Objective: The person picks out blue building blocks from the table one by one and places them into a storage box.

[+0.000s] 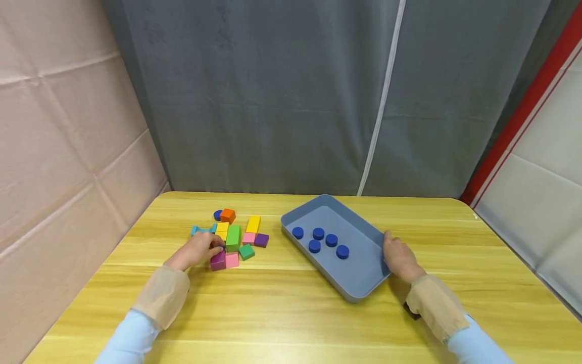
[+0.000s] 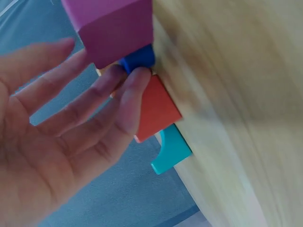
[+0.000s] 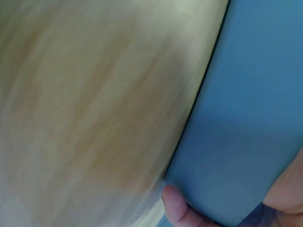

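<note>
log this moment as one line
left hand: fingers at blue piece by purple block; right hand: holds gray tray edge; tray: five blue discs inside; other blocks: on table, left of tray

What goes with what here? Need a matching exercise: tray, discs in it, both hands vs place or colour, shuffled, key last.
Things:
1. tray
2. right hand
3. five blue discs
4. left hand

Place or colour:
A. among the loose blocks
B. inside the tray
C. grey-blue, with a raised rim
D. holding the tray's edge

Pairs: 1-C, 2-D, 3-B, 4-A
</note>
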Available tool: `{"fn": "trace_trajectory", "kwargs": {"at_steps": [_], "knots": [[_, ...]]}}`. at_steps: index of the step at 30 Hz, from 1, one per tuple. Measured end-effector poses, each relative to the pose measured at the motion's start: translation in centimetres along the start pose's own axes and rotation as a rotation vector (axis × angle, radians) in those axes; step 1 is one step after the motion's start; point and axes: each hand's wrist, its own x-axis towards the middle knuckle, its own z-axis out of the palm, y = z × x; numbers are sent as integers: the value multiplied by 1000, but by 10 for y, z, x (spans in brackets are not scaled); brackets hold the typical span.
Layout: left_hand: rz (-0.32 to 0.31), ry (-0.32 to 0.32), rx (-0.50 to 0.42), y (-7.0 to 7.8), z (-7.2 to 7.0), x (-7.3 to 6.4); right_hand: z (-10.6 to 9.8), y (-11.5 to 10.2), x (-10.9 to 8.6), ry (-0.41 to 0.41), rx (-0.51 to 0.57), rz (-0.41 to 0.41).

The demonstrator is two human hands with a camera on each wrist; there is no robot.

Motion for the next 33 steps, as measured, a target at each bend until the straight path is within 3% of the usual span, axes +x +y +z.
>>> {"fn": "trace_trajectory", "kwargs": {"at_steps": [7, 19, 26, 33], "knots": [[19, 8, 45, -6, 6, -1, 1, 1, 0, -6, 17, 11], [50, -41, 63, -11, 8, 5, 0, 0, 1, -18, 5, 17], [130, -30, 129, -13, 10, 8, 0, 0, 1, -9, 15, 23], [95, -66, 129, -9, 11, 8, 1, 0, 1, 8, 15, 10]]}}
